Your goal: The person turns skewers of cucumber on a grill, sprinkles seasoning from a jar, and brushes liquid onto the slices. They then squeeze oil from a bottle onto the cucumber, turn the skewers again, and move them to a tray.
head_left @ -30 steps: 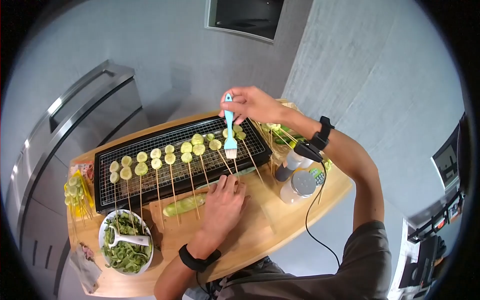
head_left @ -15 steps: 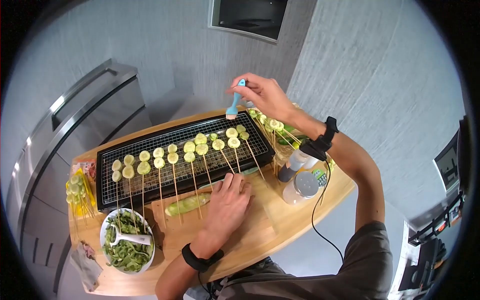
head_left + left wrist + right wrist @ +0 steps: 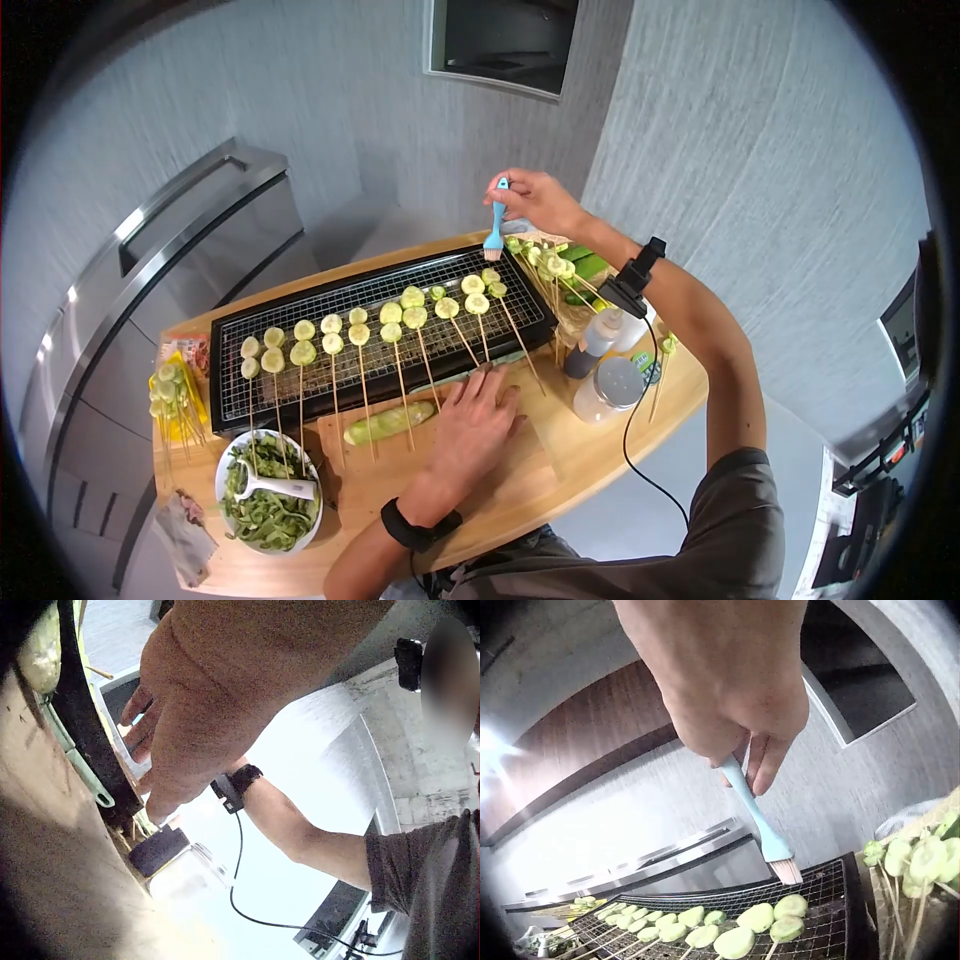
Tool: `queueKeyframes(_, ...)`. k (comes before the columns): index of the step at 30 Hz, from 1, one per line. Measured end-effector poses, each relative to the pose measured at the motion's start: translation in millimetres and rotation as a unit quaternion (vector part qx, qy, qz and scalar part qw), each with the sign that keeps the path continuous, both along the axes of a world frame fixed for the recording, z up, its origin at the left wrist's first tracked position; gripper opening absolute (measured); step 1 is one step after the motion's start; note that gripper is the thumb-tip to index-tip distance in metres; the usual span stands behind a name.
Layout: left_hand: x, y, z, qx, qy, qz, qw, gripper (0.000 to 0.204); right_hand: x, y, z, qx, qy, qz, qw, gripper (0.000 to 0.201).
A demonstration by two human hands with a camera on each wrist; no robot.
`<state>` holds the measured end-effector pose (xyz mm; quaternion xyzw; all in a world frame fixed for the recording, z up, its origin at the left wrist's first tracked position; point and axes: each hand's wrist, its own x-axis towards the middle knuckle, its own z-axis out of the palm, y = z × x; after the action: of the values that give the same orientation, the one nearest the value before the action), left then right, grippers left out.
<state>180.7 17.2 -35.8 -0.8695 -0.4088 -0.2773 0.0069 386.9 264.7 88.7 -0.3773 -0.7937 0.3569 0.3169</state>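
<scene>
My right hand (image 3: 540, 200) pinches the handle of a light blue basting brush (image 3: 496, 225). The brush hangs bristles down over the back right corner of a black grill (image 3: 330, 290), and in the right wrist view its pale bristles (image 3: 786, 871) overlap the wire mesh. A row of skewered cucumber slices (image 3: 415, 317) lies across the mesh, sticks pointing toward me. My left hand (image 3: 470, 430) is at the grill's front edge, palm down, fingertips right at the lower part of a skewer stick (image 3: 484, 340). Beside it is a peeled cucumber (image 3: 390, 423) on a cutting board (image 3: 330, 440).
A white bowl of green peelings (image 3: 270, 530) with a white peeler (image 3: 285, 487) stands front left. More skewers (image 3: 170, 390) lie by a yellow tray at the left. On the right are a shaker jar (image 3: 608, 390), a dark sauce bottle (image 3: 590, 345) and further skewers (image 3: 548, 262).
My right hand has carried the brush from over the skewers at the right to the grill's back right corner. My left hand has stayed near the grill's front edge; the head view has shifted slightly.
</scene>
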Motion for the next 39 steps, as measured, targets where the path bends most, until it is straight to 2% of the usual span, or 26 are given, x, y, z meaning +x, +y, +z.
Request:
queueKeyframes(5, 1.9, 0.2, -9.1, -0.005, 0.022, 0.012, 1.000, 0.041, -0.8, -18.1, 8.6, 0.037, 0.015, 0.009, 0.999, 0.024)
queueKeyframes(8, 1.6, -0.2, -9.5, -0.008, 0.040, 0.025, 0.999, 0.050, 3.9, -35.0, 14.8, 0.002, -0.002, 0.035, 0.999, 0.023)
queueKeyframes(10, -0.4, -1.8, -6.7, -0.010, 0.041, 0.033, 0.999, 0.053, 8.3, -44.3, 16.0, -0.024, -0.050, 0.059, 0.997, 0.022)
queueKeyframes(15, -2.2, -4.1, -0.5, 0.001, 0.035, 0.050, 0.998, 0.060, 6.5, -48.7, 15.9, -0.066, -0.061, 0.058, 0.994, 0.023)
queueKeyframes(18, -4.1, -4.6, 0.9, -0.009, 0.046, 0.058, 0.997, 0.065, 3.3, -30.5, 5.8, -0.058, -0.027, 0.039, 0.997, 0.023)
queueKeyframes(20, -6.5, -6.8, -0.5, -0.002, 0.052, 0.066, 0.996, 0.067, -1.0, -23.5, 5.1, -0.026, -0.008, -0.007, 1.000, 0.023)
queueKeyframes(23, -9.7, -10.5, -0.1, -0.007, 0.049, 0.065, 0.997, 0.068, 2.7, -21.5, 10.7, 0.010, -0.034, -0.048, 0.998, 0.025)
queueKeyframes(26, -12.1, -11.7, 5.4, -0.042, 0.056, 0.056, 0.996, 0.067, 11.4, -24.7, 23.9, 0.049, -0.010, -0.042, 0.998, 0.026)
queueKeyframes(28, -10.4, -11.7, 6.1, -0.049, 0.058, 0.061, 0.995, 0.067, 12.0, -39.8, 42.3, 0.103, 0.036, -0.059, 0.992, 0.025)
queueKeyframes(32, -10.1, -18.5, 6.6, -0.045, 0.059, 0.075, 0.994, 0.066, 1.7, -81.2, 82.5, 0.135, 0.057, -0.067, 0.987, 0.026)
queueKeyframes(34, -7.9, -20.5, 5.1, -0.041, 0.057, 0.095, 0.993, 0.064, -13.9, -106.7, 93.2, 0.111, 0.063, -0.077, 0.989, 0.025)
queueKeyframes(37, -8.7, -25.8, 4.9, 0.039, 0.074, 0.101, 0.991, 0.065, -47.9, -140.7, 83.9, 0.100, 0.043, -0.029, 0.994, 0.024)
queueKeyframes(38, -8.9, -29.1, 5.7, 0.038, 0.074, 0.107, 0.991, 0.065, -60.5, -151.3, 78.1, 0.100, 0.044, -0.023, 0.994, 0.024)
queueKeyframes(39, -8.6, -32.9, 6.7, 0.020, 0.079, 0.091, 0.992, 0.066, -74.5, -162.2, 71.4, 0.056, 0.041, 0.021, 0.997, 0.022)
